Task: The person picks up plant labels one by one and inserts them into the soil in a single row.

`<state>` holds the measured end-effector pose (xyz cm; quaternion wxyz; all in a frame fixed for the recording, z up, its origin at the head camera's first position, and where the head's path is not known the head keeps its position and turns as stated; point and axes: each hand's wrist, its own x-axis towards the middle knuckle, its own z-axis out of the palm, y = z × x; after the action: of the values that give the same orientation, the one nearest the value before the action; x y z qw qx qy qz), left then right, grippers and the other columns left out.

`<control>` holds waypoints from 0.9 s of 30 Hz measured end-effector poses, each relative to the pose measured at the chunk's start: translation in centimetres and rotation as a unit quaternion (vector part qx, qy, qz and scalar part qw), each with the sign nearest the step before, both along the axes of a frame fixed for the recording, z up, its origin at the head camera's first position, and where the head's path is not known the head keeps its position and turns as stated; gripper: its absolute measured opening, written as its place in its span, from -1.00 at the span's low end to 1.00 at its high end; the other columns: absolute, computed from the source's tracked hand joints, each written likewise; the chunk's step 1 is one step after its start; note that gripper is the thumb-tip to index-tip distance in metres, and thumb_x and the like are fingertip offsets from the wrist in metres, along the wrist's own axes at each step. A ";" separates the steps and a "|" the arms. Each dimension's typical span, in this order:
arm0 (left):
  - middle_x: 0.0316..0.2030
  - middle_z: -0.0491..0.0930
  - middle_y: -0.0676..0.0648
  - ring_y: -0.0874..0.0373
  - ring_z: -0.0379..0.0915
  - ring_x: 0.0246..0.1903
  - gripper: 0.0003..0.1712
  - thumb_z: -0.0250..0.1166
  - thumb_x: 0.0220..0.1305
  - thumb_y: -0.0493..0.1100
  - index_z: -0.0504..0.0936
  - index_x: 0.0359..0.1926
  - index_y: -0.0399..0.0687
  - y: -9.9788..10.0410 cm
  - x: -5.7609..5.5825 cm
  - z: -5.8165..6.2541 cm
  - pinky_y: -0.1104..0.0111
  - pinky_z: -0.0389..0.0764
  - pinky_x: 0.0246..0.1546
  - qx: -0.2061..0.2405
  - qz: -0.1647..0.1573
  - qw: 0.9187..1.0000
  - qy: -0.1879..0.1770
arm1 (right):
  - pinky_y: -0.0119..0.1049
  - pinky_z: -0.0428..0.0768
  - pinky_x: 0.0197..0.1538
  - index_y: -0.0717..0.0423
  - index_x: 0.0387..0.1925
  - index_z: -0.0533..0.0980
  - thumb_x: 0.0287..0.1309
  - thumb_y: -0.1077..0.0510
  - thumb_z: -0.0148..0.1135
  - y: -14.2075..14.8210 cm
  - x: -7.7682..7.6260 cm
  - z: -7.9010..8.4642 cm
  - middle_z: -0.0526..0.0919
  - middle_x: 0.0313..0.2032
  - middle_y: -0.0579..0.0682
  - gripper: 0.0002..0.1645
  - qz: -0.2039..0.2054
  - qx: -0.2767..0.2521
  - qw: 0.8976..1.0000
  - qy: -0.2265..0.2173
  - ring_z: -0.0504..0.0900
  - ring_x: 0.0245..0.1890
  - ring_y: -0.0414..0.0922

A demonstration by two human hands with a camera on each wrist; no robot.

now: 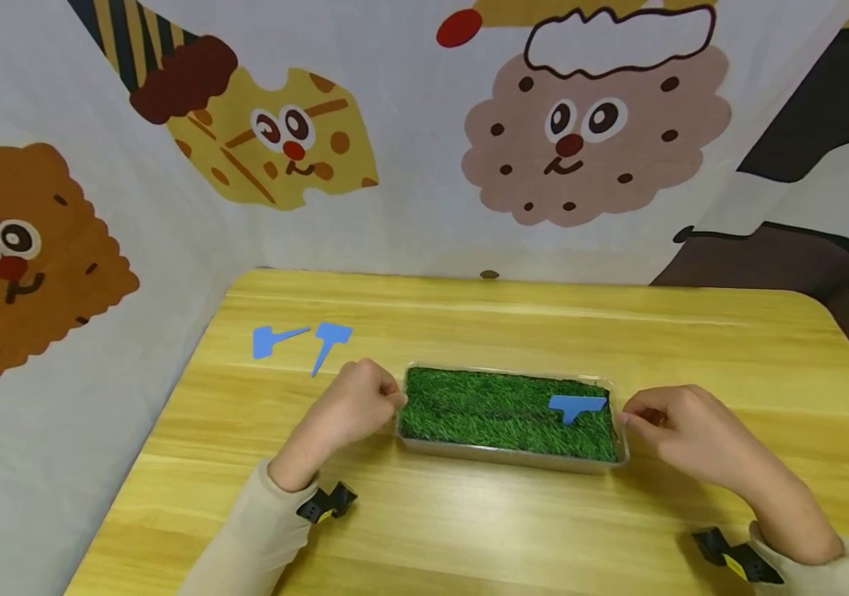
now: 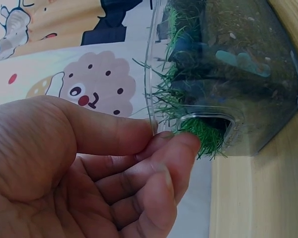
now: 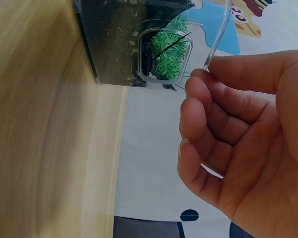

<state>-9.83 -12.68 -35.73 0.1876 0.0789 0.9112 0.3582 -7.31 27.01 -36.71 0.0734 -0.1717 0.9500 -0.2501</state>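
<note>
A clear plastic box (image 1: pixel 506 456), long and shallow, is on the table with green artificial grass (image 1: pixel 477 410) across its top. Through its walls brown, soil-like matter (image 3: pixel 111 42) shows in the right wrist view. A blue T-shaped plant label (image 1: pixel 569 405) stands in the grass near the right end. At the left end, my left hand (image 1: pixel 356 401) pinches the box's rim (image 2: pixel 149 74) between thumb and fingers. My right hand (image 1: pixel 693 434) pinches the rim (image 3: pixel 219 37) at the opposite end, its other fingers loosely curled below.
Two more blue plant labels, one sideways (image 1: pixel 264 342) and one slanted (image 1: pixel 333 334), lie on the wooden table (image 1: pixel 506 538) behind and left of the box. A white cloth with cartoon biscuits (image 1: pixel 410 223) hangs behind the table and along its left side.
</note>
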 end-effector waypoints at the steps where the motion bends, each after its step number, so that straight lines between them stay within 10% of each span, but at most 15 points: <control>1: -0.86 0.11 0.10 0.24 -0.01 -0.82 -0.48 0.26 0.26 -0.18 0.36 -0.83 -0.03 0.0 0.0 0.0 0.46 0.10 -0.78 -0.002 0.001 1.000 -0.002 | -0.39 0.35 -0.54 -0.17 -0.42 0.63 0.24 0.03 0.21 0.0 -0.1 0.0 0.53 -0.59 -0.32 -0.86 0.001 -0.002 1.000 0.000 0.38 -0.66 -0.32; 8: -0.84 0.21 0.08 0.25 0.05 -0.81 -0.58 0.24 0.27 -0.16 0.53 -0.75 -0.05 -0.2 -0.2 0.0 0.46 0.15 -0.76 0.006 -0.019 1.000 0.008 | -0.38 0.35 -0.57 -0.16 -0.45 0.62 0.23 0.07 0.22 0.1 0.0 0.0 0.52 -0.62 -0.32 -0.85 -0.003 -0.012 1.000 -0.016 0.38 -0.68 -0.28; 15: -0.67 0.52 0.20 0.30 0.27 -0.80 -0.79 0.23 0.29 -0.10 0.70 -0.48 0.10 -1.8 -0.7 -0.9 0.39 0.39 -0.68 -0.009 -0.067 0.987 0.146 | -0.38 0.35 -0.60 -0.17 -0.45 0.62 0.24 0.09 0.22 0.1 -0.1 -0.2 0.50 -0.64 -0.29 -0.85 0.001 -0.026 0.999 -0.019 0.36 -0.69 -0.29; 20: -0.36 0.62 0.17 0.26 0.48 -0.44 -0.89 0.25 0.26 -0.12 0.71 -0.27 0.06 -3.6 -1.8 -1.3 0.38 0.52 -0.40 -0.011 -0.098 0.965 0.242 | -0.38 0.35 -0.59 -0.18 -0.45 0.62 0.24 0.07 0.22 0.1 -0.3 -0.2 0.50 -0.63 -0.30 -0.85 0.003 -0.028 0.999 -0.014 0.36 -0.70 -0.29; 27: 0.09 0.49 -0.05 0.01 0.37 0.13 -0.66 0.31 0.20 -0.13 0.61 0.02 -0.05 -6.4 -3.8 -1.3 0.08 0.42 0.10 -0.038 -0.108 0.957 0.268 | -0.37 0.35 -0.60 -0.18 -0.45 0.61 0.25 0.06 0.20 0.1 -0.2 -0.2 0.50 -0.63 -0.30 -0.84 0.003 -0.028 0.999 -0.018 0.35 -0.69 -0.28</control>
<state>-13.63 -19.05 -36.99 -0.0234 0.2626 0.9271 0.2664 -7.54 27.13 -36.93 0.0866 -0.1719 0.9405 -0.2799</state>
